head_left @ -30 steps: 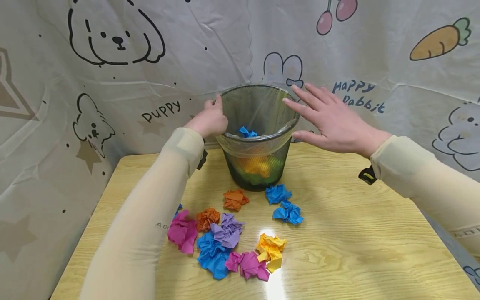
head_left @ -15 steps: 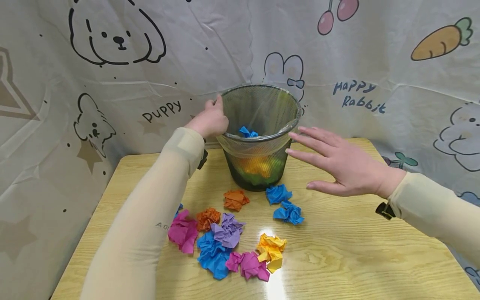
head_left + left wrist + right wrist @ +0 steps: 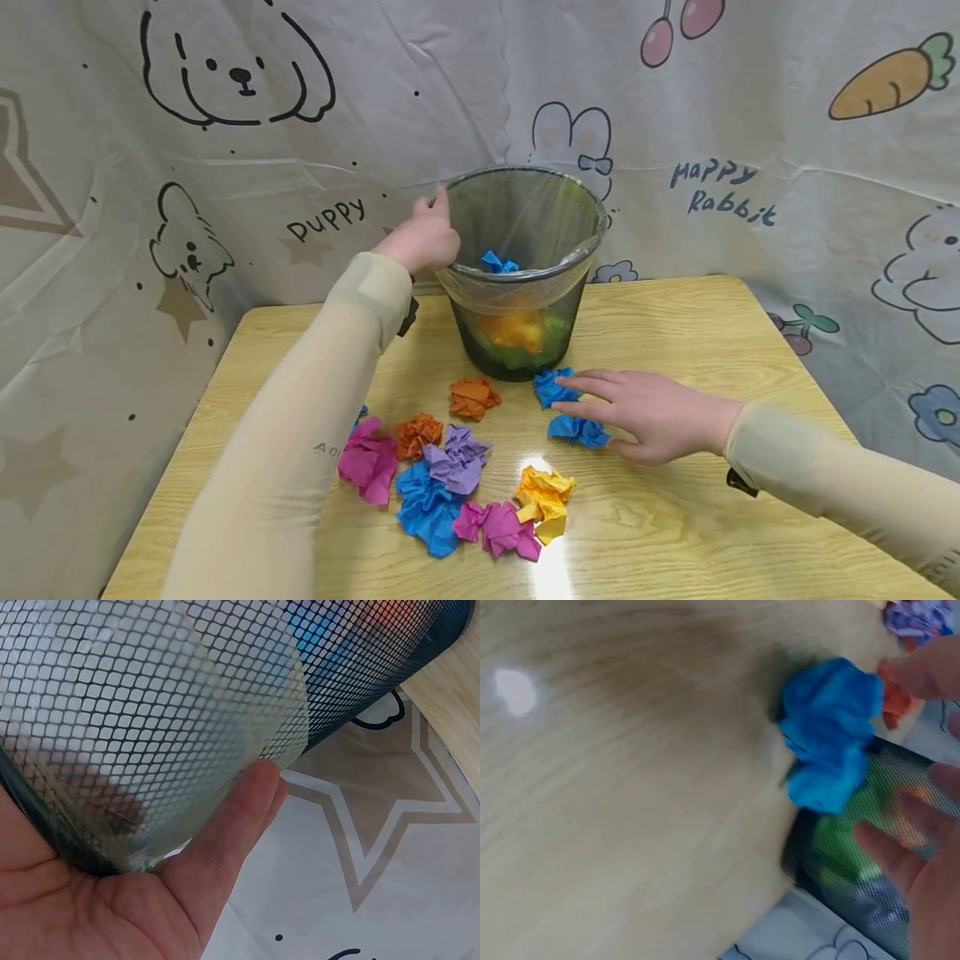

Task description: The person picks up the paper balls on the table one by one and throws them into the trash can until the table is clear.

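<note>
Pale cloth point(image 3: 420, 75) printed with cartoon animals and lettering is hung behind the mesh bin point(image 3: 471, 337), which is stood upright on a wood-grain table point(image 3: 675, 542). Well to the bin's front left, a blue scrap point(image 3: 362, 412) is mostly covered by the left sleeve point(image 3: 292, 408), beside a magenta ball point(image 3: 368, 464) of crumpled paper. Rightward from these, an orange ball point(image 3: 418, 437), a big blue ball point(image 3: 429, 512) and a purple ball point(image 3: 457, 460) are clustered in front of the bin. On the bin's left, the rim is gripped by the left hand point(image 3: 422, 237), with digits on both faces of the mesh. Just in front of the bin an orange wad point(image 3: 474, 398) is set; farther forward, a pink wad point(image 3: 501, 531) and a yellow ball point(image 3: 545, 500) are seen close together. A clear liner point(image 3: 517, 295) is folded over the rim; inside, a blue lump point(image 3: 498, 263) and, dimly through the mesh, orange and green paper point(image 3: 519, 335) are seen. At the bin's front right, a far blue wad point(image 3: 550, 388) is found near the base, with a near blue wad point(image 3: 573, 432) just beside it. To their right, the right hand point(image 3: 648, 414) is held with fingers spread toward them and nothing grasped; whether either is touched cannot be told.
</note>
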